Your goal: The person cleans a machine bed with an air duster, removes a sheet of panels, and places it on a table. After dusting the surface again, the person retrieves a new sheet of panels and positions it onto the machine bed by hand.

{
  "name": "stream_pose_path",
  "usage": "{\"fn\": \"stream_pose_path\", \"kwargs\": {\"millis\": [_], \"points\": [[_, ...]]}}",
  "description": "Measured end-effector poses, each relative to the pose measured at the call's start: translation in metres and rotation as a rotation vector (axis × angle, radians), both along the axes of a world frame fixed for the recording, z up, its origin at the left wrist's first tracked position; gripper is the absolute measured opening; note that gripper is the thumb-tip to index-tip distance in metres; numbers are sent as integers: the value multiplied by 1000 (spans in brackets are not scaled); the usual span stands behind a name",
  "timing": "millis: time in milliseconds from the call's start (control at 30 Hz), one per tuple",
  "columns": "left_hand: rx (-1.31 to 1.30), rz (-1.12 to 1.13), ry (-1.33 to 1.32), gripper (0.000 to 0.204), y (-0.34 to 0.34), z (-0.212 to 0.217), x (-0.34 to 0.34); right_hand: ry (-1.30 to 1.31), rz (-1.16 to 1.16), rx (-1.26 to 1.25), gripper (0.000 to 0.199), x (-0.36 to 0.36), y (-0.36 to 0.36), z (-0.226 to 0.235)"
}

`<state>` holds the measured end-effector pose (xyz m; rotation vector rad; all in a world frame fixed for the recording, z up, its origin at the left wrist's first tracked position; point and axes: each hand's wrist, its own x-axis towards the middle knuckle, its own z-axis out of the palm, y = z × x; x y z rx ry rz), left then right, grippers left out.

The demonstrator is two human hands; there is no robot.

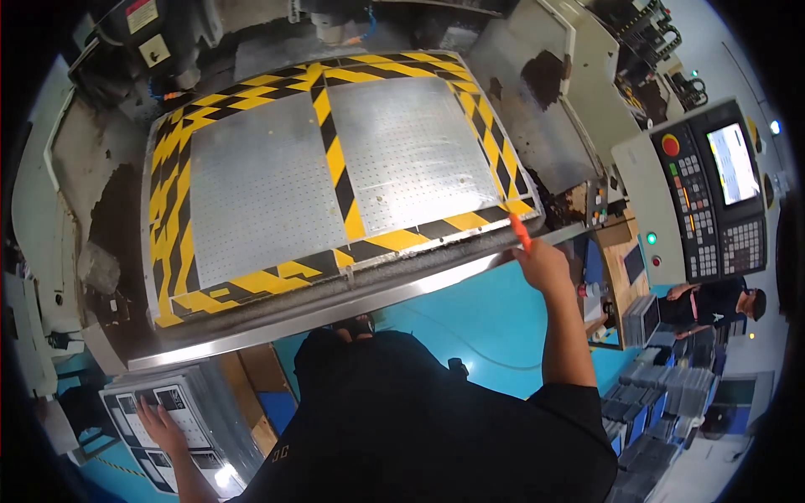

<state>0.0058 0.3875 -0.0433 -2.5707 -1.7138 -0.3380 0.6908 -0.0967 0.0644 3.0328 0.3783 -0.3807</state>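
Note:
My right hand (543, 264) is raised at the near right corner of the machine bed and grips a thin orange tool (520, 230), whose tip points up at the bed's edge. The bed is a grey perforated metal plate (260, 184) framed and split by yellow and black hazard stripes. My left hand (159, 423) rests flat with fingers spread on a stack of grey printed panels (189, 407) at the lower left. My dark shirt fills the lower middle.
A steel rail (335, 314) runs along the machine's front. A control panel (713, 193) with screen and keypad stands at right. Another person (713, 302) stands beyond it. Stacks of grey trays (662, 394) sit at lower right, over a teal floor (486, 318).

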Motion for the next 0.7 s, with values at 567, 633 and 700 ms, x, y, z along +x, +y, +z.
{"fn": "stream_pose_path", "kwargs": {"millis": [567,633,700], "points": [[-68,155,9,53,-18,25,24,165,776,259,37,-93,233,-14],[-51,160,6,54,-22,28,19,196,1047,346,32,-138,286,-26],[-68,205,17,55,-24,34,24,220,1040,355,32,-152,341,-42]]}}
